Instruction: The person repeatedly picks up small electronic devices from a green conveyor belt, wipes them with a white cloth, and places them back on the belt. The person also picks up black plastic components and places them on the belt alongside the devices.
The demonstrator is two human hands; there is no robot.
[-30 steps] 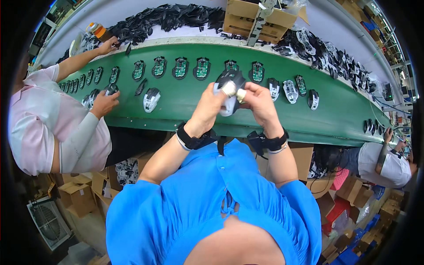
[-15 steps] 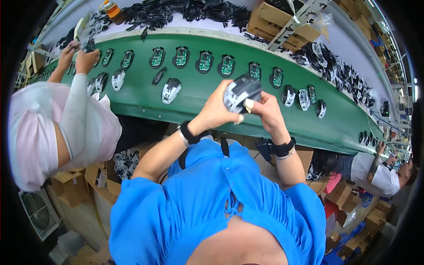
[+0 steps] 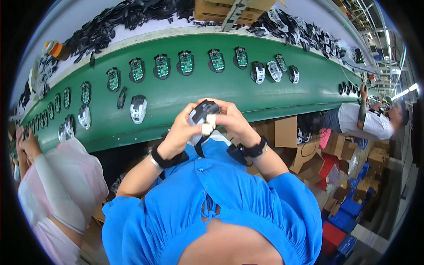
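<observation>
Both of my hands grip one computer mouse (image 3: 202, 113) with a black top and a grey-white side, held up in front of my chest at the belt's near edge. My left hand (image 3: 180, 128) wraps its left side, and my right hand (image 3: 232, 119) closes on its right. Pale covers sit on the thumbs, which press against the near end of the mouse. Its underside is hidden by my palms. Beyond it on the green belt (image 3: 176, 97) lie several opened mouse bases with green circuit boards (image 3: 186, 62). Left of my hands rests a white-and-black mouse shell (image 3: 138, 109).
A black side piece (image 3: 122, 98) lies on the belt. Black parts (image 3: 119, 26) are heaped along the far ledge, beside a cardboard box (image 3: 212, 11) and an orange-capped jar (image 3: 55, 50). One co-worker (image 3: 62, 176) stands at left, another (image 3: 366, 121) at far right. Cartons (image 3: 287, 132) stand below the belt.
My hands have drawn the mouse lower and closer to my body, and it is turned differently. My view has swung to the right. The left co-worker's hands have come down to the belt.
</observation>
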